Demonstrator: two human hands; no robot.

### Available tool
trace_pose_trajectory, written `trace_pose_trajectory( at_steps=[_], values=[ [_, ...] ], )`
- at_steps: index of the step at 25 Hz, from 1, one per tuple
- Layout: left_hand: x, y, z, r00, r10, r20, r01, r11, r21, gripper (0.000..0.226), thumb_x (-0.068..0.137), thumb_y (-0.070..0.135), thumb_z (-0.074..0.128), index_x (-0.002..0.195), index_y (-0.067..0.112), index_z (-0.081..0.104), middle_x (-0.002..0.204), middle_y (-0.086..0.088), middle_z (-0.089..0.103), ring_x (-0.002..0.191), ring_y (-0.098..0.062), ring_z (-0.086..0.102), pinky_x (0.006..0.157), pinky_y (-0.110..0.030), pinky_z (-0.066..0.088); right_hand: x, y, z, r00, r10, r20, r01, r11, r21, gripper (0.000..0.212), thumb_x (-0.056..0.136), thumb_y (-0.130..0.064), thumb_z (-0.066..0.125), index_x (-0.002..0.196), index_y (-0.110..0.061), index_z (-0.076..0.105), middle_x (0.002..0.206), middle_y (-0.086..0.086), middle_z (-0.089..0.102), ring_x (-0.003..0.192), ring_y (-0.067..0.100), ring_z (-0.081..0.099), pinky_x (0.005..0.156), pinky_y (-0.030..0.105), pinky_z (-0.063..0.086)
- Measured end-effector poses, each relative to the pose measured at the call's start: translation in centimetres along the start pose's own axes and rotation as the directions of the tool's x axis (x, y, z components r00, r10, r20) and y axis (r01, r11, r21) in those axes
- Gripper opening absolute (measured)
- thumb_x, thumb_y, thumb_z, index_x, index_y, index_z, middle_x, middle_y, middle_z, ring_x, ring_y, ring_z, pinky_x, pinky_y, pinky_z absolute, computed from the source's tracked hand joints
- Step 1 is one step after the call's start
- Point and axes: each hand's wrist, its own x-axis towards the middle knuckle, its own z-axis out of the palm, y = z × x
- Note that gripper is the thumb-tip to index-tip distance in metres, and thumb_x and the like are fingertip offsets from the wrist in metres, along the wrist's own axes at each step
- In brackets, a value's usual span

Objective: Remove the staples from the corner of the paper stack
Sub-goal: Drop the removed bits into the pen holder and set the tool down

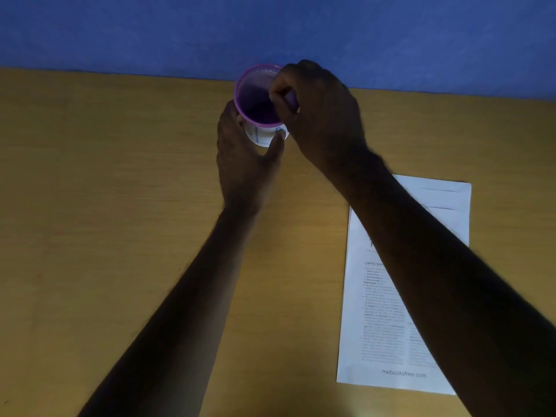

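My left hand point(240, 152) grips a purple cup point(255, 94) with a white label, near the table's far edge. The cup tilts a little toward me and its inside looks dark. My right hand point(319, 115) hovers over the cup's right rim, its fingers curled and its fingertips pinched together above the opening. Whether anything sits between those fingertips is too small and dark to see. The printed paper stack point(376, 341) lies flat on the table at the right, partly covered by my right forearm. No staple shows on it.
The wooden table point(105, 206) ends at a blue wall point(270, 31) just behind the cup.
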Motion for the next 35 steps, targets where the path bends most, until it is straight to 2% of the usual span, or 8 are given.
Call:
trace_pose_trajectory(
  at_steps=[6, 9, 12, 15, 19, 22, 30, 35],
  values=[
    [-3.8, 0.0, -0.5, 0.998, -0.052, -0.043, 0.057, 0.993, 0.106, 0.078, 0.089, 0.026, 0.076, 0.151, -0.003, 0.039, 0.152, -0.018, 0.049, 0.142, -0.03, 0.047, 0.116, -0.047, 0.041, -4.0, 1.0, -1.8, 0.967, 0.166, -0.193, -0.128, 0.973, 0.193, 0.019, 0.103, -0.02, 0.063, 0.109, -0.005, 0.073, 0.109, 0.009, 0.073, 0.09, 0.013, 0.068, 0.073, 0.009, 0.047],
    [-8.7, 0.8, 0.6, 0.997, 0.04, 0.071, -0.056, 0.972, 0.228, 0.07, 0.093, 0.027, 0.072, 0.149, -0.004, 0.043, 0.152, -0.024, 0.049, 0.142, -0.038, 0.047, 0.118, -0.053, 0.037, -9.3, 2.7, -2.7, 0.932, 0.313, -0.185, -0.27, 0.936, 0.226, 0.016, 0.102, -0.019, 0.064, 0.109, -0.008, 0.074, 0.111, 0.007, 0.073, 0.082, 0.01, 0.066, 0.069, 0.012, 0.05],
    [-12.7, 1.8, 3.0, 0.943, 0.162, 0.291, -0.243, 0.932, 0.268, 0.062, 0.099, 0.034, 0.064, 0.15, 0.004, 0.047, 0.158, -0.018, 0.047, 0.147, -0.034, 0.043, 0.119, -0.056, 0.034, -15.4, 4.7, -3.2, 0.86, 0.482, -0.168, -0.45, 0.871, 0.199, 0.013, 0.101, -0.02, 0.064, 0.11, -0.015, 0.072, 0.117, 0.002, 0.072, 0.091, 0.012, 0.068, 0.074, 0.02, 0.054],
    [-14.9, 2.4, 5.2, 0.869, 0.223, 0.442, -0.379, 0.874, 0.303, 0.062, 0.102, 0.043, 0.055, 0.152, 0.009, 0.047, 0.162, -0.015, 0.043, 0.151, -0.034, 0.039, 0.122, -0.057, 0.03, -20.8, 5.9, -2.8, 0.804, 0.572, -0.162, -0.561, 0.82, 0.115, 0.02, 0.099, -0.019, 0.067, 0.119, -0.017, 0.069, 0.125, 0.002, 0.07, 0.115, 0.02, 0.062, 0.092, 0.032, 0.055],
    [-15.6, 1.8, 6.6, 0.817, 0.274, 0.507, -0.493, 0.789, 0.367, 0.063, 0.103, 0.047, 0.053, 0.152, 0.008, 0.047, 0.164, -0.016, 0.041, 0.153, -0.035, 0.036, 0.124, -0.061, 0.025, -25.5, 6.6, -2.3, 0.792, 0.596, -0.129, -0.602, 0.799, -0.005, 0.043, 0.097, -0.034, 0.068, 0.134, -0.014, 0.063, 0.137, 0.009, 0.064, 0.123, 0.03, 0.055, 0.098, 0.043, 0.048],
    [-15.6, 1.0, 6.7, 0.806, 0.294, 0.514, -0.531, 0.742, 0.409, 0.062, 0.104, 0.047, 0.05, 0.152, 0.008, 0.048, 0.165, -0.016, 0.039, 0.154, -0.035, 0.036, 0.124, -0.06, 0.025, -27.0, 6.9, -1.9, 0.781, 0.617, -0.097, -0.623, 0.78, -0.054, 0.052, 0.093, -0.047, 0.066, 0.134, -0.015, 0.062, 0.136, 0.009, 0.063, 0.121, 0.03, 0.053, 0.094, 0.042, 0.046],
    [-15.6, 0.9, 6.7, 0.812, 0.289, 0.508, -0.539, 0.706, 0.459, 0.062, 0.105, 0.047, 0.044, 0.154, 0.009, 0.045, 0.167, -0.014, 0.036, 0.155, -0.033, 0.033, 0.125, -0.058, 0.022, -28.0, 7.4, -1.4, 0.804, 0.588, -0.092, -0.593, 0.805, -0.038, 0.035, 0.09, -0.032, 0.071, 0.12, -0.015, 0.068, 0.116, 0.006, 0.067, 0.106, 0.029, 0.056, 0.085, 0.036, 0.041],
    [-15.8, 0.6, 6.7, 0.818, 0.313, 0.482, -0.542, 0.702, 0.462, 0.061, 0.104, 0.046, 0.047, 0.153, 0.01, 0.046, 0.166, -0.012, 0.037, 0.154, -0.033, 0.036, 0.123, -0.059, 0.024, -26.7, 9.0, -2.5, 0.824, 0.555, -0.114, -0.557, 0.83, 0.011, 0.029, 0.086, -0.028, 0.073, 0.11, -0.013, 0.07, 0.105, 0.007, 0.07, 0.097, 0.03, 0.062, 0.083, 0.041, 0.051]
  ],
)
